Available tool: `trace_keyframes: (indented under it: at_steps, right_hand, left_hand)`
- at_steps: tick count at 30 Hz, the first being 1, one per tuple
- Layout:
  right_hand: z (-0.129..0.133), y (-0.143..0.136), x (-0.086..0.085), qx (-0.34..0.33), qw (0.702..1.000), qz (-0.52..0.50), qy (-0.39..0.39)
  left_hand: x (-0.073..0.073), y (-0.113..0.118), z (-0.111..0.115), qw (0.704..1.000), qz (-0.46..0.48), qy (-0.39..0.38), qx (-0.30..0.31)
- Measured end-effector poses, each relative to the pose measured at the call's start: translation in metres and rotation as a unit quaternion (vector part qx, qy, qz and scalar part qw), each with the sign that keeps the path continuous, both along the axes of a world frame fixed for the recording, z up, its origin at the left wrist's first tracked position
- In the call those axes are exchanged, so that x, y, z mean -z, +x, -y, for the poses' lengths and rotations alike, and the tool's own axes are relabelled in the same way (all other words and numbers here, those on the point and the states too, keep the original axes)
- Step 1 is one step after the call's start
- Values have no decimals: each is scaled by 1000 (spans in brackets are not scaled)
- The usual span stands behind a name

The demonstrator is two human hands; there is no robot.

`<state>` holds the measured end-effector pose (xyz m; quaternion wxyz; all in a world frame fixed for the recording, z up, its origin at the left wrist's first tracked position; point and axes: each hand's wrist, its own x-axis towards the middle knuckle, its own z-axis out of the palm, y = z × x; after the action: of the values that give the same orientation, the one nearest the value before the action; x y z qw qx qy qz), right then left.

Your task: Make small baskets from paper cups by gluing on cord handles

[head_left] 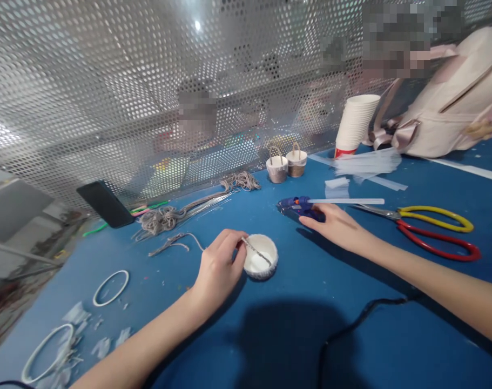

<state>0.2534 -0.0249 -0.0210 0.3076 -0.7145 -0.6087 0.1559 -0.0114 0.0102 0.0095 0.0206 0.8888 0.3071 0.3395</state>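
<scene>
Head: scissors point(395, 214) near right hand point(332, 224)

Dark-faced phone point(105, 204), far side and left of left hand point(221, 265). Two pale rings point(128, 280) lying well left of same hand. Red-and-yellow-handled scissors point(399, 214) right of right hand point(338, 226). Pale backpack point(440, 124) farther off, beyond right hand. Perforated metal screen point(108, 108) beyond both.

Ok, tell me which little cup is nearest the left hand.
The front cup, beside the left hand; the two back cups stand together, bearing arched handles.
</scene>
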Motion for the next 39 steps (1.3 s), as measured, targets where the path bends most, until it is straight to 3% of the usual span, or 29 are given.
trace_keyframes:
  at_steps: [3,5,9,13,20,25,31,35,39]
  right_hand:
    - [27,6,-5,63,996,7,60]
    - [46,3,-11,70,991,12,117]
    - [68,-28,-24,-60,991,-14,122]
    - [61,-66,-26,-142,987,-65,51]
    - [45,-93,-11,-118,979,-164,-5]
    - [41,-98,-4,-92,986,-142,-5]
    - [39,-96,-7,-89,986,-137,-8]
    - [35,-93,-4,-99,983,-153,-1]
    - [29,-85,-5,-137,973,-188,11]
  left_hand:
    - [0,0,-1,1000,5,-1,6]
    - [1,1,-1,1000,7,1,13]
    - [1,1,-1,1000,5,3,18]
    - [1,1,0,1000,4,7,10]
    - [2,1,1,1000,13,-13,3]
    - [2,2,0,999,23,-29,-4]
    - [1,3,-1,998,37,-59,-8]
    - [-3,4,-1,991,44,-126,-19]
    - [-10,3,-4,967,76,-241,-25]
